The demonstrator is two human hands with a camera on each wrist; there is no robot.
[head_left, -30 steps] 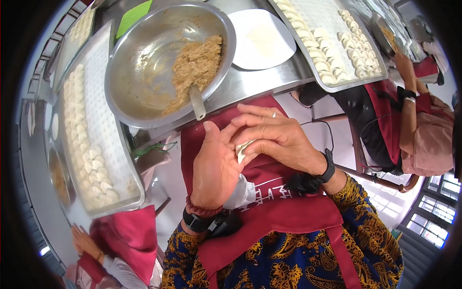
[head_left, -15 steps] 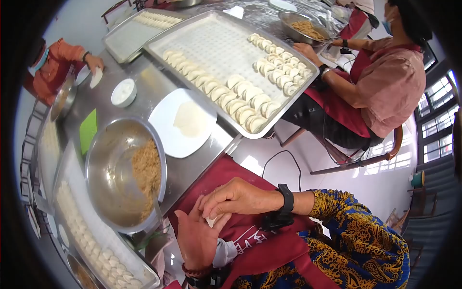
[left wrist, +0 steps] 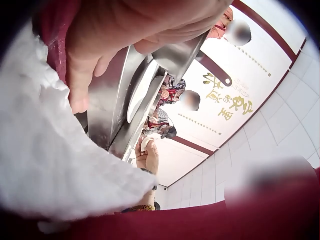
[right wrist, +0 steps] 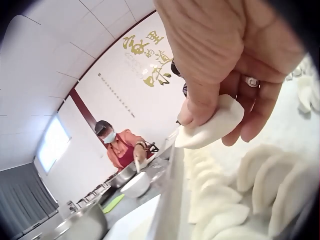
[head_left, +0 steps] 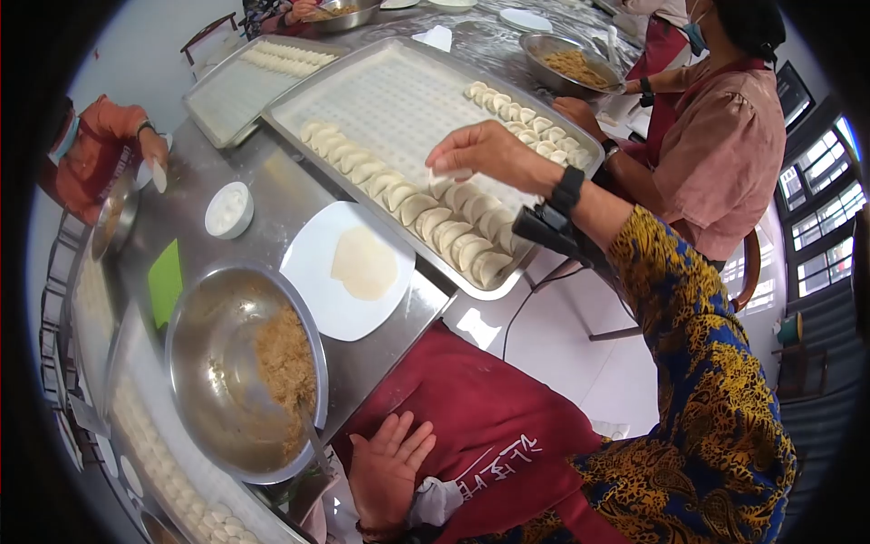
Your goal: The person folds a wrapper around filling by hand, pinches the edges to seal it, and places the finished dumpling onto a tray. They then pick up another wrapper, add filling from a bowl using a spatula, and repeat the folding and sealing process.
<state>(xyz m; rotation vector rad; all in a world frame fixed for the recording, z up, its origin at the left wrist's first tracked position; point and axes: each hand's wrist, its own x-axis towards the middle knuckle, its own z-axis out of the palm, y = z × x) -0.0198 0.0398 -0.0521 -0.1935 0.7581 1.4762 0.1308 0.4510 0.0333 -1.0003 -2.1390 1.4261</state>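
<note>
My right hand (head_left: 497, 156) is over the large metal tray (head_left: 390, 86) and pinches a folded dumpling (right wrist: 212, 126) between thumb and fingers. Below it, rows of dumplings (head_left: 353, 172) line the tray, and the held one hangs at the far end of one row. Palm up and empty, my left hand (head_left: 385, 471) lies low over the dark red apron (head_left: 480, 408) with its fingers straight. Beside that hand stands a steel bowl (head_left: 186, 381) of brown filling (head_left: 285, 363), a handle leaning on its rim. A white plate (head_left: 308, 249) carries a round wrapper (head_left: 364, 263).
Left of the plate stand a small white bowl (head_left: 228, 210) and a green sheet (head_left: 165, 281). A second dumpling tray (head_left: 217, 100) lies behind, another at lower left. One person (head_left: 716, 163) sits right of the tray, another (head_left: 109, 145) at the far left.
My right hand has left the left palm and moved up and away over the tray with the dumpling. The left hand stays low, its palm now bare. The head view has swung right.
</note>
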